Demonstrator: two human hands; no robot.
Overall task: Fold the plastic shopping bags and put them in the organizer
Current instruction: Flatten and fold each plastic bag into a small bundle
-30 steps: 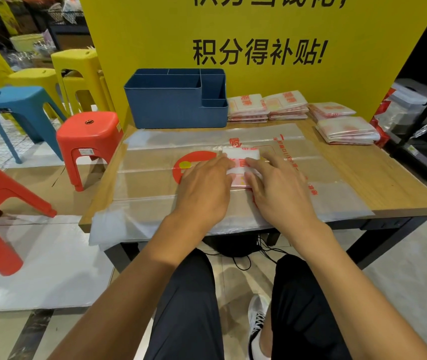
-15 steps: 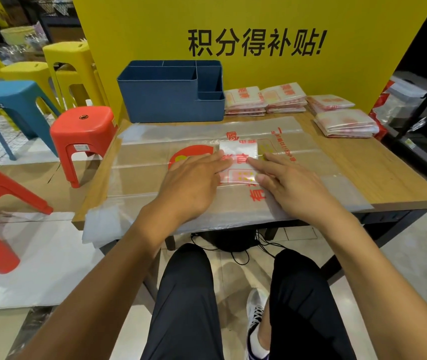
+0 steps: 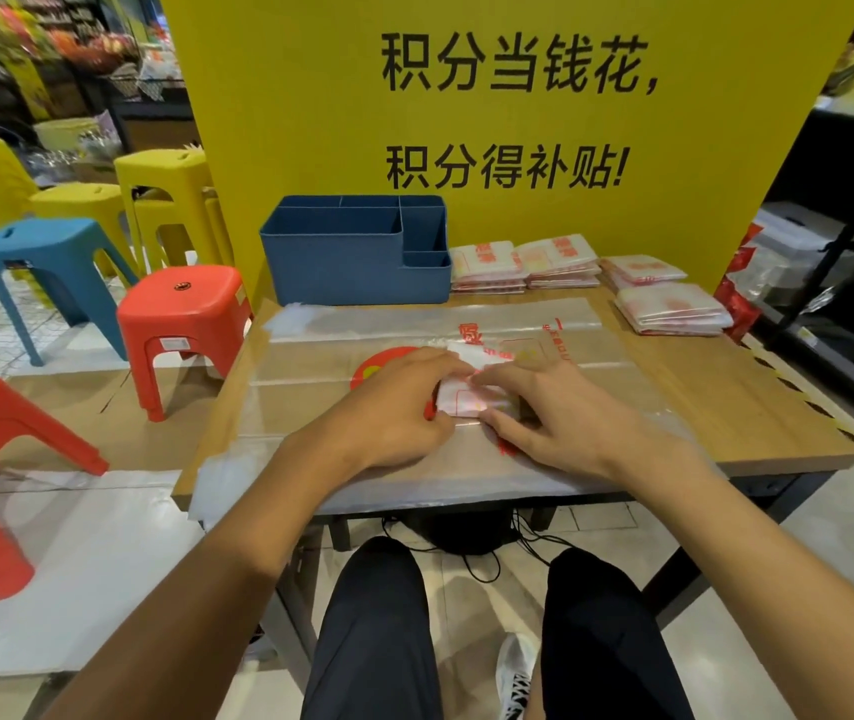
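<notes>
I see both hands meeting over a small folded plastic bag [image 3: 471, 397] near the middle of the wooden table [image 3: 726, 397]. The left hand [image 3: 394, 407] holds the left edge of this bag, with the thumb at the near corner and the other fingers curled over the top. The right hand [image 3: 555, 413] takes the right edge in the same way, its thumb at the near edge and the index finger reaching across the top, so the packet is pinched between the two hands. If the packet is lifted a little or lies flat I cannot tell. Under it a large clear plastic sheet [image 3: 414, 324] with red print is spread flat over most of the table. The blue organizer [image 3: 352, 262] stands at the far edge, against a yellow sign [image 3: 310, 96]; its compartments look without bags from here. Just right of it are stacks of folded bags [image 3: 523, 265], and more folded bags [image 3: 671, 309] lie near the right edge. Red, blue and yellow stools [image 3: 181, 314] stand at the left.
</notes>
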